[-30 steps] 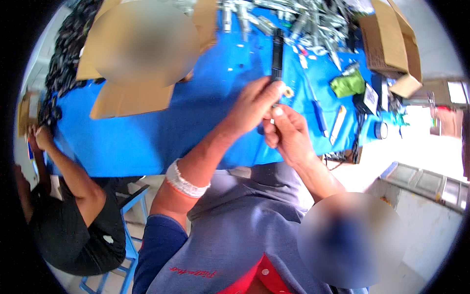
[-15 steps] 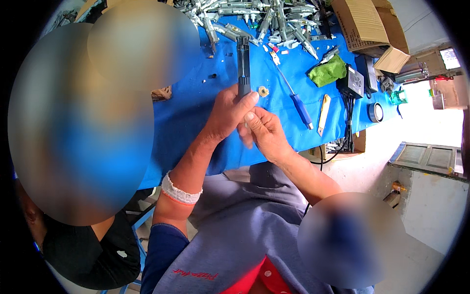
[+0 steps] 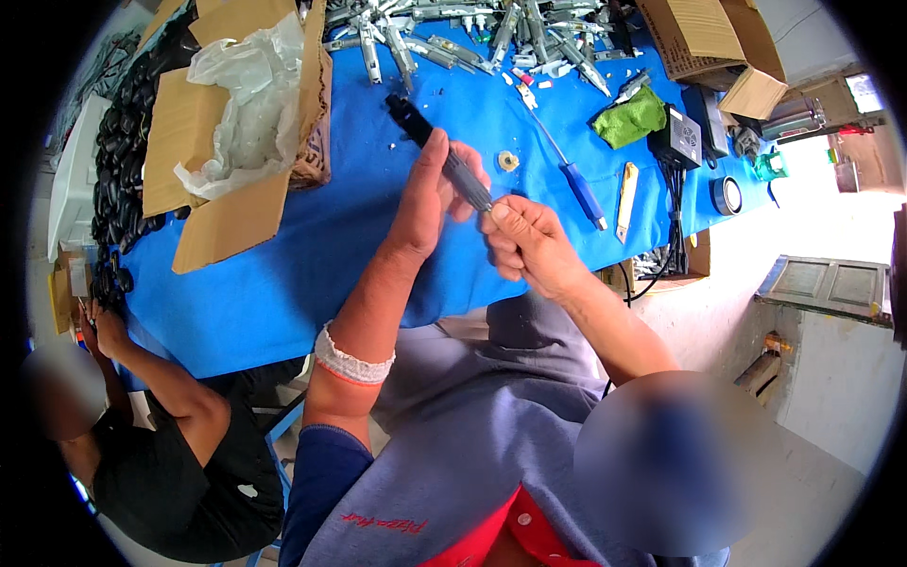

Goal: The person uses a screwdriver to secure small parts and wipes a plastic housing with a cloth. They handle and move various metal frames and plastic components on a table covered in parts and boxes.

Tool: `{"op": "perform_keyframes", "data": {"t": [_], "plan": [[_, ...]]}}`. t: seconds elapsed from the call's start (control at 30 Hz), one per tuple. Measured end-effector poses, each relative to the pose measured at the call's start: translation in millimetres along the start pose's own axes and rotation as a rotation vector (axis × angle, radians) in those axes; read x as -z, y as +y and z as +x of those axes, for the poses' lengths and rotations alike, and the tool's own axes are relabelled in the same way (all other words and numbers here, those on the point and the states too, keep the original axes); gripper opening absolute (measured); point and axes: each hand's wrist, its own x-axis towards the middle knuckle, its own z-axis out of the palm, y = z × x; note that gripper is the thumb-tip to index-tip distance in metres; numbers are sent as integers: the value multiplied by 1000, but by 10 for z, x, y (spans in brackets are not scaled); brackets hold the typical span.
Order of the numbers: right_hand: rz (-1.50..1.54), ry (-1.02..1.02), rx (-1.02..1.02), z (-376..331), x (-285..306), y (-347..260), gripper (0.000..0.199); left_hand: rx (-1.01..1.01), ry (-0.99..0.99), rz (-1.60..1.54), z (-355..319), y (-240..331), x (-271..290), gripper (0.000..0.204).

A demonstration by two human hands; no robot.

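Over the near part of the blue-covered table, my left hand [image 3: 428,194] is closed round a slim black-and-grey handle-shaped device [image 3: 460,176]. Its black, notched end points up and to the left, and its ribbed grey end slants down to the right. My left thumb lies along it, with the fingers behind. At the grey end, the thumb and fingers of my right hand [image 3: 531,238] pinch the tip; whether a small separate part is in that pinch is hidden. A small yellowish round piece [image 3: 508,162] lies just beyond my hands.
A pile of silvery-grey elongated parts [image 3: 510,38] covers the back. To the right lie a blue-handled screwdriver [image 3: 580,194], yellow cutter [image 3: 625,201], green cloth [image 3: 631,121] and tape roll [image 3: 726,196]. An open carton [image 3: 231,231] and black parts [image 3: 123,161] stand left, near another person [image 3: 179,454].
The device has swung from upright to leaning up-left. My right hand has moved slightly right and down to its end. The carton at left, hidden before, now shows.
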Motion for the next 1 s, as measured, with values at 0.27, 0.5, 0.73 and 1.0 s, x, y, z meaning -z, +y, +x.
{"op": "perform_keyframes", "data": {"t": [0.27,0.5,0.73,1.0], "plan": [[-673,96,28,-317,230,-562,32,-80,33,-198,35,54,88,47],[-656,402,277,-134,351,-921,28,42,130,138,-30,99,-96,39],[-633,395,441,153,373,-1042,27,88,-66,209,-49,84,-53,49],[-773,172,386,262,514,-1377,26,168,-123,-31,-71,84,-87,56]]}}
